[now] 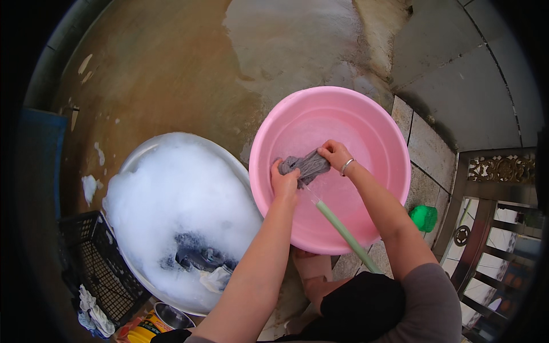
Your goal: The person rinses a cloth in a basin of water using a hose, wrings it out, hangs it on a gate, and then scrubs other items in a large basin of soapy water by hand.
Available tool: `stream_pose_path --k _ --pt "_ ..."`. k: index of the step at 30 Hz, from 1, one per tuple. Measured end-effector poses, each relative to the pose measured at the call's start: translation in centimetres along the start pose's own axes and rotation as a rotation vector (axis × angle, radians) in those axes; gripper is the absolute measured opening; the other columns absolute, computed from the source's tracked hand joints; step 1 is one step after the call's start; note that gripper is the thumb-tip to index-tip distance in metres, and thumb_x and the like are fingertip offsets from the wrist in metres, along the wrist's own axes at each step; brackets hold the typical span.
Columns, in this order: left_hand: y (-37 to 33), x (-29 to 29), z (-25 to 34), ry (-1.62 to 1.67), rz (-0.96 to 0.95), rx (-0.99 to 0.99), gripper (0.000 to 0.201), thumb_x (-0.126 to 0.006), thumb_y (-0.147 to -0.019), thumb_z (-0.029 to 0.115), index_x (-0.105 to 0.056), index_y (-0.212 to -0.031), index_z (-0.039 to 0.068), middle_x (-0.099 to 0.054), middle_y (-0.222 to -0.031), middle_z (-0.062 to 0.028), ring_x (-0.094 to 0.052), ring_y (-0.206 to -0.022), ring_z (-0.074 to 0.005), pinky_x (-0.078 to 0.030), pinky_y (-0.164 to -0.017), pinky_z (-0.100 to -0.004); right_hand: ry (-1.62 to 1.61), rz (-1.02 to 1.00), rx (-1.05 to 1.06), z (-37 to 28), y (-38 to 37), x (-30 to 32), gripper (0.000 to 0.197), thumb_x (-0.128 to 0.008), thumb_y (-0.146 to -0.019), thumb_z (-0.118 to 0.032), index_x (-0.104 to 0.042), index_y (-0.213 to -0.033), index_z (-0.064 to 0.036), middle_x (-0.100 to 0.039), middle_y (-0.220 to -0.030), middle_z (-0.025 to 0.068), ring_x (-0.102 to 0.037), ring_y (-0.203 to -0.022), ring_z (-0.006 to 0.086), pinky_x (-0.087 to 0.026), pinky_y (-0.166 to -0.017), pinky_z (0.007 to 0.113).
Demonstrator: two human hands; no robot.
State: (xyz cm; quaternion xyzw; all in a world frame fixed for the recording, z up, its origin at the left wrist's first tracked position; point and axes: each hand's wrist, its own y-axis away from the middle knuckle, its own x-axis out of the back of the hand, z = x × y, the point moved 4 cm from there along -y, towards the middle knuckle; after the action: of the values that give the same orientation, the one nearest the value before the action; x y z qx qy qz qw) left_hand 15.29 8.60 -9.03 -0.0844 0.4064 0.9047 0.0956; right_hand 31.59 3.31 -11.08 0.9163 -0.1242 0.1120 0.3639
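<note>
A wet grey cloth [310,166], bunched and stretched lengthwise, is held between my two hands over a pink basin [269,137]. My left hand [284,180] grips its left end, fingers wrapped round the fabric. At the other end my right hand [334,154], with a silver bracelet at the wrist, pinches the cloth's upper right edge. A light green hose [346,234] reaches in over the basin's near rim, and clear water runs from its tip toward the cloth near my left hand. Shallow cloudy water [349,137] covers the basin's bottom.
Left of the basin stands a wide metal tub [231,153] heaped with white suds [171,188] and dark clothes [200,257]. Beyond it are a black plastic crate [108,271], a crumpled pale cloth [94,314] and a yellow container [143,331]. A green object [424,218] lies right of the basin.
</note>
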Motion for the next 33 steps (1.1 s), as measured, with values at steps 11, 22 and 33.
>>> stream_pose_path --k 11,22,33 --pt "-0.6 -0.4 -0.2 0.095 -0.11 0.658 0.059 -0.039 -0.077 0.052 -0.037 -0.114 0.006 -0.043 -0.111 -0.0144 -0.042 -0.102 -0.0294 -0.037 -0.08 -0.0433 -0.062 0.287 0.304 -2.7 1.6 -3.6 0.037 -0.066 -0.064 -0.017 -0.047 -0.094 -0.0053 -0.056 -0.079 0.0118 -0.054 -0.073 0.0211 -0.043 -0.064 0.031" --pt "-3.1 -1.1 -0.9 0.386 -0.185 0.378 0.028 -0.038 -0.085 0.029 -0.05 -0.094 0.006 -0.051 -0.074 -0.0046 -0.051 -0.064 -0.0164 -0.044 -0.055 -0.0285 0.177 0.448 0.419 -9.1 3.4 -6.1 0.036 -0.041 -0.079 -0.035 -0.054 -0.068 -0.0041 -0.05 -0.057 0.0167 -0.049 -0.052 0.0298 -0.039 -0.051 0.034" --pt "-2.8 0.0 0.5 -0.478 -0.086 0.277 0.036 -0.043 -0.078 0.023 -0.04 -0.108 0.003 -0.05 -0.096 -0.0164 -0.047 -0.086 -0.0322 -0.031 -0.076 -0.0574 0.936 0.405 0.237 -0.6 -1.5 -1.6 0.027 -0.052 -0.072 -0.021 -0.046 -0.097 -0.0091 -0.052 -0.091 0.0124 -0.05 -0.085 0.0303 -0.042 -0.07 0.038"
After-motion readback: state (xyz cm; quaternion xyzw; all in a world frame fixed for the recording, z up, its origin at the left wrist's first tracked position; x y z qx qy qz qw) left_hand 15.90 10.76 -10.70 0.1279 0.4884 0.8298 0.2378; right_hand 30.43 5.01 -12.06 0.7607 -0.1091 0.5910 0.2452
